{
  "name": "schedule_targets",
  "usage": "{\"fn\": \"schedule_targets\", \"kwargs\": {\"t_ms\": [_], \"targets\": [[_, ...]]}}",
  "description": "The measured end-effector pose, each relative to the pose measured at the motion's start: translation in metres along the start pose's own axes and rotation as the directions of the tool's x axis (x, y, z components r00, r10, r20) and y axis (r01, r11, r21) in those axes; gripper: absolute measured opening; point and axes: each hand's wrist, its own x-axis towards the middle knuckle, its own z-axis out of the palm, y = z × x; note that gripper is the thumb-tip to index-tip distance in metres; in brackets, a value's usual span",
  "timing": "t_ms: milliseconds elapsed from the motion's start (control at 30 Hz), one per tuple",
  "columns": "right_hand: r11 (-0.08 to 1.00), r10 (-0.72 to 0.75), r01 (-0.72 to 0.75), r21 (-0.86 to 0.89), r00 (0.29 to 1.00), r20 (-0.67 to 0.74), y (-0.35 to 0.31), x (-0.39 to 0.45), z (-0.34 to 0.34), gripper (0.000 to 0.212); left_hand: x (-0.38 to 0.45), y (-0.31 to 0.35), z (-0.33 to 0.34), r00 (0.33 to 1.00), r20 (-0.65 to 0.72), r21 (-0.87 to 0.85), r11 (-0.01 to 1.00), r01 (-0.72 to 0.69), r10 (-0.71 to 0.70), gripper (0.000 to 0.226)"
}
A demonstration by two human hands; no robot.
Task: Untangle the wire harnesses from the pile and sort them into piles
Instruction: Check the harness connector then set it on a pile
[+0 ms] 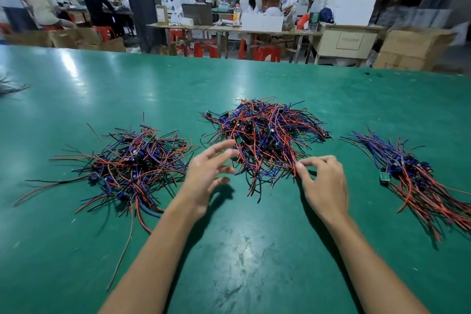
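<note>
1. I have three heaps of wire harnesses on the green table (254, 250), and both hands are at the near edge of the middle one.

2. The middle pile (265, 135) lies just beyond both hands. It is a dense knot of red, blue and black leads with small boards buried in it, and I judge it to be the unsorted source, with plenty left in it.

3. My right hand (323, 186) is at that pile's near right corner. Its thumb and forefinger are curled together on the ends of some red leads; I read it as a pinch (the contact itself is small in this view).

4. My left hand (206, 176) hovers just short of the pile's near left edge, fingers spread apart and holding nothing. Its fingertips look blurred, so I cannot say whether they touch the leads.

5. Outboard of the left hand sits the left pile (127, 166), loose and crossed over itself. It looks about as large as the middle one, so I cannot tell whether it is sorted stock or more tangle.

6. Well outboard of the right hand is the right pile (413, 176), its leads lying roughly parallel, boards gathered toward the middle. That one looks like finished work.

7. My judgement: the sorting is partway, perhaps around the middle, with the central knot the main work remaining.
</note>
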Motion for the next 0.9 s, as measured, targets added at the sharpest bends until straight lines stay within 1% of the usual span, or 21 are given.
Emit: {"fn": "schedule_targets", "kwargs": {"t_ms": [67,100,200,267,367,433,533,600,667,700,767,833,900], "targets": [[0.999,-0.013,0.015,-0.040,0.999,0.043,0.001,-0.001,0.001,0.020,-0.002,-0.005,0.008,1.000,0.008,0.076,0.997,0.005,-0.005,0.015],[0.999,-0.023,0.024,-0.030,0.998,0.061,0.001,-0.002,0.002,0.020,-0.002,-0.007,0.011,1.000,0.016,0.104,0.995,-0.001,0.000,0.014],[0.994,-0.020,0.012,0.108,0.997,0.068,-0.003,-0.003,0.003,0.010,-0.003,-0.013,0.017,0.999,0.029,0.147,0.989,-0.024,0.019,0.016],[0.989,-0.016,0.005,0.149,0.997,0.075,-0.007,-0.005,0.004,0.008,-0.004,-0.014,0.019,0.999,0.037,0.166,0.986,-0.032,0.026,0.019],[0.993,-0.054,0.044,0.108,0.994,0.094,-0.008,-0.006,0.004,0.020,-0.005,-0.016,0.023,0.998,0.041,0.191,0.981,-0.045,0.038,0.018],[0.995,-0.076,0.069,0.077,0.994,0.082,-0.007,-0.007,0.003,0.016,-0.005,-0.017,0.024,0.998,0.037,0.206,0.977,-0.055,0.048,0.018],[0.996,-0.072,0.066,0.063,0.993,0.091,-0.008,-0.009,0.004,0.012,-0.005,-0.019,0.026,0.998,0.036,0.223,0.973,-0.061,0.054,0.021],[0.993,-0.074,0.065,0.100,0.993,0.089,-0.009,-0.010,0.003,0.008,-0.004,-0.020,0.026,0.998,0.036,0.230,0.971,-0.060,0.053,0.021],[0.979,-0.094,0.079,0.188,0.993,0.072,-0.014,-0.014,0.001,0.014,-0.003,-0.022,0.027,0.998,0.034,0.225,0.972,-0.065,0.059,0.021],[0.966,-0.122,0.106,0.237,0.991,0.055,-0.016,-0.016,0.000,0.015,-0.002,-0.023,0.028,0.998,0.029,0.203,0.977,-0.066,0.061,0.021],[0.931,-0.200,0.179,0.317,0.979,0.035,-0.025,-0.024,-0.004,0.009,0.000,-0.024,0.030,0.998,0.015,0.155,0.986,-0.061,0.060,0.021],[0.901,-0.305,0.270,0.340,0.951,0.052,-0.036,-0.033,-0.006,0.008,0.002,-0.024,0.032,0.999,-0.002,0.132,0.990,-0.045,0.045,0.024],[0.872,-0.413,0.364,0.327,0.906,0.095,-0.045,-0.042,-0.007,0.007,0.005,-0.023,0.032,1.000,-0.015,0.082,0.996,-0.022,0.023,0.029]]}}
